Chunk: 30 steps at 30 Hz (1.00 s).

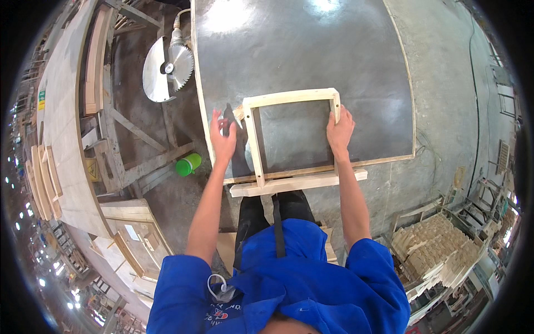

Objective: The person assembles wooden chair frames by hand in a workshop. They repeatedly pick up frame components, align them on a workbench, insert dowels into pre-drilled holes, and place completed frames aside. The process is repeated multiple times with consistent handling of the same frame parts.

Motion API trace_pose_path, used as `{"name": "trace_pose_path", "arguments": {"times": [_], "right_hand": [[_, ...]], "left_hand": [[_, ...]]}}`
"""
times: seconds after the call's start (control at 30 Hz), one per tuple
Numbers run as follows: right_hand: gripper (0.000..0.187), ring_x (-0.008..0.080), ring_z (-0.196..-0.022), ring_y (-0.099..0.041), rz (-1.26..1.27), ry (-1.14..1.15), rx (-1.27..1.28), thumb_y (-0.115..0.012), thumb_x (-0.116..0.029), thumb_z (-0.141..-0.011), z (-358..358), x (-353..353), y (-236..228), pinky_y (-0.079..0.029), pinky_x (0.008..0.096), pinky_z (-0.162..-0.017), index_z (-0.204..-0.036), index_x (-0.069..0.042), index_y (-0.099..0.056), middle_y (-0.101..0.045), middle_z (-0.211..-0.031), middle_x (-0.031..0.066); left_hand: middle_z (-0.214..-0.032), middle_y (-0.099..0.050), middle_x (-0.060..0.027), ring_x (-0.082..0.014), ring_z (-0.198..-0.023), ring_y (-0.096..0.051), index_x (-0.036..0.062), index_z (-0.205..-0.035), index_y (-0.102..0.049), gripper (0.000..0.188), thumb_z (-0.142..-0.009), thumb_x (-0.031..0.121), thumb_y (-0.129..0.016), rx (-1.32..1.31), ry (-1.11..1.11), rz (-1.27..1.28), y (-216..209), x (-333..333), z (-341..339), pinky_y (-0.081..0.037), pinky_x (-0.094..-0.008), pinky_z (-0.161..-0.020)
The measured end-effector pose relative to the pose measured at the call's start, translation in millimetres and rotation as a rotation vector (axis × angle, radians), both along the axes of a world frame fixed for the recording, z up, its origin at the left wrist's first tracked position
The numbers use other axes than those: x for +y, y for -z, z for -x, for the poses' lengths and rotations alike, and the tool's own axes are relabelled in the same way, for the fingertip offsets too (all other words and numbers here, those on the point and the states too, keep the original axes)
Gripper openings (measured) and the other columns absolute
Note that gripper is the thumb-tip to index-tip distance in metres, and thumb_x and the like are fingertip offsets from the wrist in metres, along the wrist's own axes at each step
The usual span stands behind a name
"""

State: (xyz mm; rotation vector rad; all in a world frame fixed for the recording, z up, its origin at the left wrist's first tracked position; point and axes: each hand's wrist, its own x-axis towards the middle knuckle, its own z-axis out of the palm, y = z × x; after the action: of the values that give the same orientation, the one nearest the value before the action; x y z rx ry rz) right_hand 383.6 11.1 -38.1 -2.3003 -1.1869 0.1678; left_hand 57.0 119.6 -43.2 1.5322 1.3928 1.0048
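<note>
A pale wooden frame rests over the near part of a dark-topped table. Two side pieces run from its top rail to a longer bottom rail, which sticks out past both sides near my body. My right hand is wrapped round the right side piece, close to the upper corner. Left of the frame, my left hand is raised with thumb and fingers apart, holding nothing that I can see. Between it and the left side piece shows a small tan piece, its kind unclear.
The dark table has a light wooden edge. A circular saw blade with a metal guard stands beyond its left edge. A green bottle is at left. Stacked wood pieces lie at lower right; wooden boards lean far left.
</note>
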Motion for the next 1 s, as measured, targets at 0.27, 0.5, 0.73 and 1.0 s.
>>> {"name": "trace_pose_path", "arguments": {"times": [0.27,0.5,0.73,1.0], "right_hand": [[0.044,0.0351,-0.117,-0.050,-0.031,0.083,0.103,-0.061,-0.020,-0.087,-13.2,27.9,-11.9,-0.037,0.0460,-0.099,-0.124,0.002,-0.053,-0.061,-0.116,0.0188],[0.048,0.0379,-0.115,-0.047,0.059,0.127,-0.003,-0.051,-0.039,-0.094,-56.6,101.1,17.5,-0.038,0.0503,-0.096,-0.122,0.000,-0.056,-0.056,-0.120,0.0183],[0.042,0.0358,-0.117,-0.044,0.116,0.160,-0.076,-0.051,-0.040,-0.093,-47.2,108.4,21.0,-0.038,0.0503,-0.096,-0.115,-0.005,-0.060,-0.054,-0.121,0.0158],[0.047,0.0381,-0.107,-0.051,0.056,0.141,-0.105,-0.050,-0.041,-0.094,-55.2,103.2,18.0,-0.041,0.0473,-0.093,-0.112,0.001,-0.059,-0.059,-0.111,0.0205]], "left_hand": [[-0.144,-0.034,-0.0278,-0.0405,-0.132,-0.035,-0.0068,-0.143,-0.027,0.080,-0.089,0.044,-0.057,0.721,0.061,0.077,-20.5,-149.8,-26.5,-0.025,-0.0522,-0.110],[-0.141,-0.042,-0.0221,-0.0376,-0.130,-0.039,-0.0025,-0.135,-0.041,0.072,-0.090,0.053,-0.049,0.918,0.125,0.086,-18.0,-149.9,-35.1,-0.031,-0.0567,-0.101],[-0.143,-0.038,-0.0218,-0.0374,-0.132,-0.036,-0.0023,-0.134,-0.040,0.073,-0.087,0.053,-0.053,0.956,0.137,0.098,-11.7,-155.4,-31.7,-0.033,-0.0553,-0.100],[-0.138,-0.044,-0.0228,-0.0384,-0.128,-0.041,-0.0038,-0.132,-0.043,0.072,-0.086,0.049,-0.059,0.877,0.094,0.035,-23.8,-150.4,-34.3,-0.032,-0.0559,-0.100]]}}
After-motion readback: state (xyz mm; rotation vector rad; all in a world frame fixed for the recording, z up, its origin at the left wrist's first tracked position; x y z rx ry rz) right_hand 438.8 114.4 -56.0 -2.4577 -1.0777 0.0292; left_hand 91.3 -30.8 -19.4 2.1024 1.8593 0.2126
